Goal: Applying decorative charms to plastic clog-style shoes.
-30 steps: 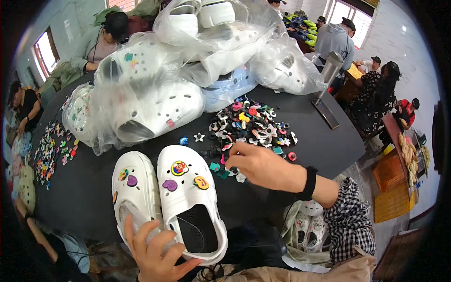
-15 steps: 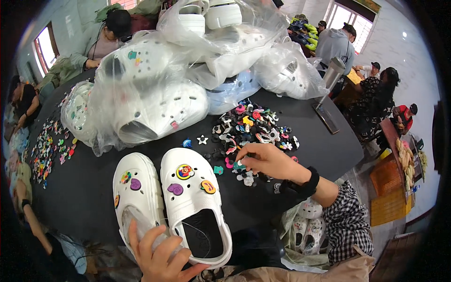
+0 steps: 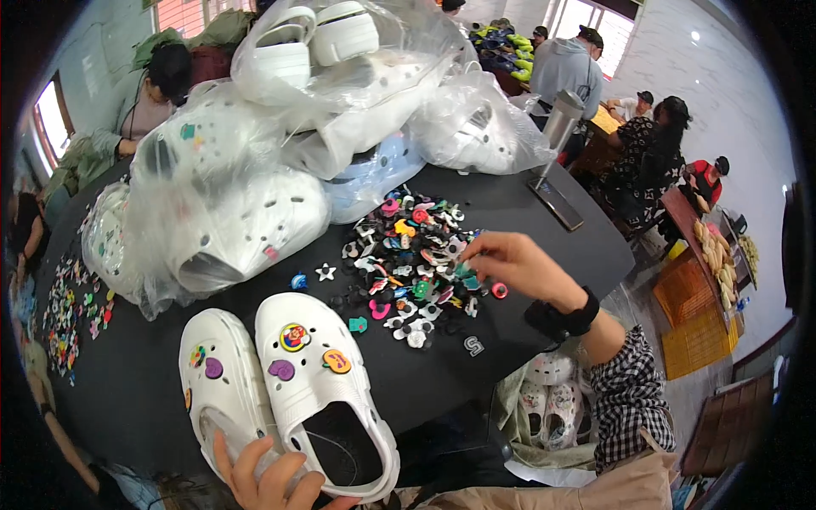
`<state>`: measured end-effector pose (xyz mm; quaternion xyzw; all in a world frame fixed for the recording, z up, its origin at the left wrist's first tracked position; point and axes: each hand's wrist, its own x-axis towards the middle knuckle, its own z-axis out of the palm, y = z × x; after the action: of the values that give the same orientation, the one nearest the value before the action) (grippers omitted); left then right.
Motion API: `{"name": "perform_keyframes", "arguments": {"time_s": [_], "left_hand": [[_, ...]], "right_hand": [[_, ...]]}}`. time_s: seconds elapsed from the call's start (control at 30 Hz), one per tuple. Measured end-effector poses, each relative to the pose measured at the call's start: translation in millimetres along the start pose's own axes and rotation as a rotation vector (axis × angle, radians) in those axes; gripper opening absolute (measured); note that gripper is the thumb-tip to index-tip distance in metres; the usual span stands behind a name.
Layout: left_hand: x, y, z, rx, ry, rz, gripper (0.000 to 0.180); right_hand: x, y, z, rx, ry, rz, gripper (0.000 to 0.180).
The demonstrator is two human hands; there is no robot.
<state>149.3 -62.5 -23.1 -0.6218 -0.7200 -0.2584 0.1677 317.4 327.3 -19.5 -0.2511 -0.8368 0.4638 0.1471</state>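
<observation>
Two white clogs lie side by side at the near edge of a black table, with coloured charms pushed into their tops. My left hand grips the heel end of the clogs from below. My right hand, a black band on its wrist, reaches over the right side of a pile of small coloured shoe charms, fingertips pinched among them. Whether a charm sits between the fingers I cannot tell.
Clear plastic bags of white clogs are heaped at the back of the table. A steel tumbler and a phone stand at the right. More charms lie at the left edge. Other people sit around; a bag of clogs rests below.
My right hand has moved right and farther away across the charm pile. The left hand keeps its hold on the clogs' heels.
</observation>
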Motion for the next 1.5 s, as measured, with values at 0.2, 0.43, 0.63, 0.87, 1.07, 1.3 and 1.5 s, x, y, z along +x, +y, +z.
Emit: {"name": "perform_keyframes", "arguments": {"time_s": [0.2, 0.43, 0.63, 0.87, 1.07, 1.3, 1.5], "left_hand": [[1, 1, -2, -0.029, -0.025, 0.000, 0.035], [3, 0, -2, -0.011, -0.031, 0.009, 0.034], [1, 0, -3, -0.003, -0.047, 0.005, 0.035], [5, 2, -5, 0.007, -0.072, -0.002, 0.036], [1, 1, -3, -0.014, -0.080, -0.013, 0.036], [4, 1, -9, 0.017, -0.081, 0.019, 0.037], [3, 1, -4, 0.008, -0.042, 0.027, 0.039]], "right_hand": [[-6, 46, -73, -0.391, 0.265, -0.003, 0.018], [5, 88, -76, -0.173, 0.205, 0.146, 0.020], [11, 38, -34, -0.575, 0.051, -0.304, 0.024], [7, 29, -4, -0.449, -0.017, -0.370, 0.034], [15, 25, 11, -0.318, -0.085, -0.470, 0.034], [17, 3, 49, -0.283, -0.188, -0.704, 0.033], [-3, -4, 37, -0.335, -0.253, -0.798, 0.025]]}}
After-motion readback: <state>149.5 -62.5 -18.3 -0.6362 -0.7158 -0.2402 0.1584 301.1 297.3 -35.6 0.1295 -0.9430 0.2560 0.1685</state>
